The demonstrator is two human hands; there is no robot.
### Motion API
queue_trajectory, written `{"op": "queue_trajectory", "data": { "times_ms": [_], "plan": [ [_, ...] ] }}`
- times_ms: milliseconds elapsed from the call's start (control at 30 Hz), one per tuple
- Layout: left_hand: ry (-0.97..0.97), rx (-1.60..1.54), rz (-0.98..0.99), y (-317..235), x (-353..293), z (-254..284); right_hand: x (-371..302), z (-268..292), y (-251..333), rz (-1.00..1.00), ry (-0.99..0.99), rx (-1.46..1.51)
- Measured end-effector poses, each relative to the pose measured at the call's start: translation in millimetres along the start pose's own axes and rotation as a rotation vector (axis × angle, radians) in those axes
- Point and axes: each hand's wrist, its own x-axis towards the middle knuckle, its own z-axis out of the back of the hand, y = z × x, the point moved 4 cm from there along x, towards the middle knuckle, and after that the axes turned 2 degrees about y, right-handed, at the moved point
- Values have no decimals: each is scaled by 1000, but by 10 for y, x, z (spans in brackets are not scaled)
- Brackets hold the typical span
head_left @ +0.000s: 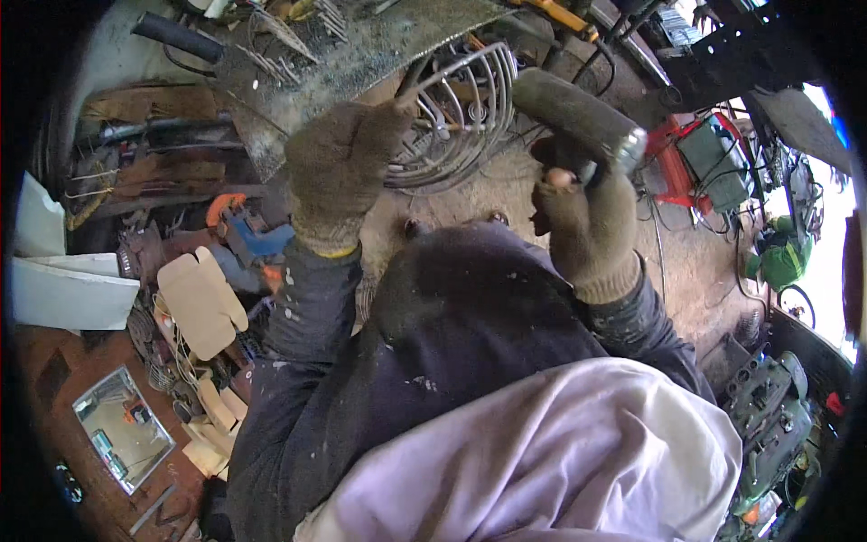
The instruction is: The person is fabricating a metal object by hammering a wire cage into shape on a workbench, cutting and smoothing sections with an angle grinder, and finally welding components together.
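Note:
My left hand (339,172), in a worn brown work glove, is closed round the near end of a thin metal rod (461,65). The rod slants up and to the right over a cluster of curved metal bars (483,122); whether it is joined to them I cannot tell. A hammer (578,113) with a thick, dark cylindrical head and a shiny end is raised in my gloved right hand (587,221). A bare fingertip shows through this glove. Most of the hammer's handle is hidden by my fingers. The hammer is apart from the rod.
A metal worktable (361,63) with loose rods stands ahead. On the floor at right lies a red and grey machine (700,163) with cables. Cardboard (200,303), a blue and orange tool (253,233) and a mirror (124,429) are at left. Engine-like parts (768,415) sit at lower right.

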Motion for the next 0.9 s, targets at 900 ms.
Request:
{"op": "queue_trajectory", "data": {
  "times_ms": [900],
  "plan": [
    [76, 249, -202, 390, -403, 31, -18, 187, -783, -213, -236, 434]
  ]
}}
